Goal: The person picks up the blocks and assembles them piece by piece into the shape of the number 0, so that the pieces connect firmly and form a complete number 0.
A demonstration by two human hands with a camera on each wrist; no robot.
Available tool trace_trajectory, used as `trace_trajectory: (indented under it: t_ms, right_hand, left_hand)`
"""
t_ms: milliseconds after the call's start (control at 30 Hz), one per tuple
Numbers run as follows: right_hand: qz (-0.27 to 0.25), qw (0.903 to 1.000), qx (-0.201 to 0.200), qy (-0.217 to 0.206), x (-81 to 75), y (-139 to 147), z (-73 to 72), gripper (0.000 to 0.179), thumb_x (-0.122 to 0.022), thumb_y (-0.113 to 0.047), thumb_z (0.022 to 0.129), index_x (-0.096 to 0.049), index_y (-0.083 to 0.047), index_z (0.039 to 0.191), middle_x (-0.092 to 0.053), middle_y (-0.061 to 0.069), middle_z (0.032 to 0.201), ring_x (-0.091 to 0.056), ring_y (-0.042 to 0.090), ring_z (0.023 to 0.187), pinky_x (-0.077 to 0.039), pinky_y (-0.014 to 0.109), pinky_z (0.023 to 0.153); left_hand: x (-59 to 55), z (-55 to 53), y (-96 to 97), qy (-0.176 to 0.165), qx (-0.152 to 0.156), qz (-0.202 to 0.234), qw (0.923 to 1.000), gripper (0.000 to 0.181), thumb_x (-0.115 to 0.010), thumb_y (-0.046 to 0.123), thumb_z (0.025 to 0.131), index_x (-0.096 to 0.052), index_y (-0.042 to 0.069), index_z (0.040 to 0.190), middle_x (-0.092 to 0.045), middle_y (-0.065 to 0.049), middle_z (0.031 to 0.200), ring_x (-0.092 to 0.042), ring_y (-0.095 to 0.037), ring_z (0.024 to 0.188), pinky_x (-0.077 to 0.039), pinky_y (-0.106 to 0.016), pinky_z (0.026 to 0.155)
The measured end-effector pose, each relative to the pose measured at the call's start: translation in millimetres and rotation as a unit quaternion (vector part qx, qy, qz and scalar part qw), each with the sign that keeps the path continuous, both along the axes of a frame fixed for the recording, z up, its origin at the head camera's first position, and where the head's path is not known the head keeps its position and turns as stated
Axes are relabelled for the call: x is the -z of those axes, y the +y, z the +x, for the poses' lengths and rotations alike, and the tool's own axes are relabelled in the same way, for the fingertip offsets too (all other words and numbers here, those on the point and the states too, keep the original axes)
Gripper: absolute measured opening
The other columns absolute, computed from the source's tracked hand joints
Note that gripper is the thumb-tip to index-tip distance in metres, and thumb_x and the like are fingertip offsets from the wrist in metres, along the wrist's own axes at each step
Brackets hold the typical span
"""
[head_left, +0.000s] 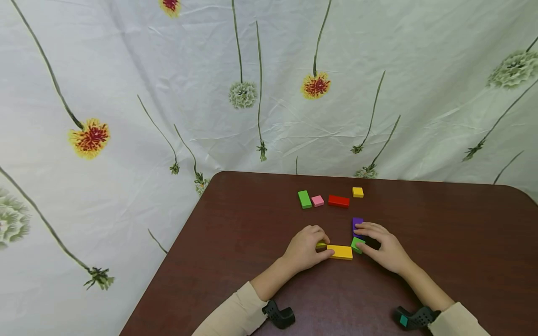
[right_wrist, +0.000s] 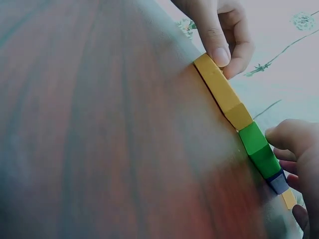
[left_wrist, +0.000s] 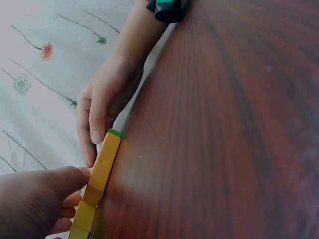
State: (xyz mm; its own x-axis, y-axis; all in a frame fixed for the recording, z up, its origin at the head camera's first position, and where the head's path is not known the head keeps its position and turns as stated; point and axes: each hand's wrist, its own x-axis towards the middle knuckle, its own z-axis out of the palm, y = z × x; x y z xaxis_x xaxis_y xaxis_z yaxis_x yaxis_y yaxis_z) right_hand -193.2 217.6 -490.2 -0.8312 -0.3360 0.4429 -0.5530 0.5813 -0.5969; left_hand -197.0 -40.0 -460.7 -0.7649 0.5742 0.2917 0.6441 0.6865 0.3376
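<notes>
On the tabletop, a long orange-yellow block [head_left: 339, 252] lies between the hands, its right end at a green block [head_left: 357, 244]. My left hand [head_left: 306, 248] holds the orange-yellow block's left end, thumb on its near side and fingers curled behind. Partly under those fingers is a smaller yellow block [left_wrist: 83, 218], end to end with the long one in the left wrist view. A purple block [head_left: 357, 224] extends behind the green one. My right hand [head_left: 384, 246] has its thumb on the green block and its curled fingers at the purple block, pinching the pair.
Farther back on the brown table [head_left: 252, 210] lie another green block [head_left: 304, 199], a pink block [head_left: 317, 201], a red block [head_left: 338, 201] and a small yellow cube-like block [head_left: 357, 192]. A flower-print cloth [head_left: 201, 70] hangs behind the table.
</notes>
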Motion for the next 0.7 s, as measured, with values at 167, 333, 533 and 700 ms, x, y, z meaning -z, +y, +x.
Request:
trace_trajectory:
  t_ms: [167, 333, 533, 700]
  right_hand:
    - [-0.001, 1.0000, -0.003, -0.001, 0.9, 0.6, -0.2, 0.036, -0.076, -0.012, 0.084, -0.069, -0.003, 0.118, -0.060, 0.017, 0.128, -0.049, 0.038, 0.120, -0.041, 0.063, 0.092]
    - [-0.003, 1.0000, -0.003, 0.001, 1.6, 0.2, -0.3, 0.035, -0.076, -0.012, 0.084, -0.069, -0.003, 0.117, -0.060, 0.017, 0.128, -0.048, 0.037, 0.120, -0.042, 0.063, 0.092]
    - [-0.010, 0.9999, -0.003, -0.003, 3.2, -0.3, 0.1, 0.035, -0.076, -0.012, 0.084, -0.069, -0.004, 0.117, -0.060, 0.015, 0.129, -0.047, 0.035, 0.121, -0.041, 0.062, 0.093]
    - [-0.021, 0.9997, -0.003, -0.009, 4.4, 0.6, 0.4, 0.034, -0.075, -0.012, 0.084, -0.069, -0.005, 0.117, -0.060, 0.016, 0.129, -0.047, 0.036, 0.121, -0.039, 0.064, 0.093]
  left_hand:
    - [0.0, 0.3, 0.6, 0.000, -0.001, -0.002, 1.0000, 0.022, -0.076, 0.035, 0.085, -0.071, 0.014, 0.093, -0.062, 0.005, 0.095, -0.054, -0.011, 0.088, -0.045, -0.016, 0.079]
    - [-0.2, 1.1, 0.4, 0.001, -0.004, -0.001, 1.0000, 0.022, -0.076, 0.035, 0.085, -0.071, 0.015, 0.093, -0.062, 0.005, 0.094, -0.054, -0.010, 0.088, -0.045, -0.016, 0.078]
    - [-2.5, 1.8, -0.1, 0.006, -0.002, -0.014, 0.9999, 0.022, -0.075, 0.035, 0.086, -0.071, 0.015, 0.093, -0.062, 0.005, 0.095, -0.055, -0.011, 0.088, -0.045, -0.017, 0.078]
    - [-4.4, -0.7, 0.9, 0.015, 0.014, -0.036, 0.9991, 0.022, -0.073, 0.035, 0.087, -0.072, 0.014, 0.094, -0.063, 0.004, 0.096, -0.054, -0.011, 0.086, -0.044, -0.017, 0.076]
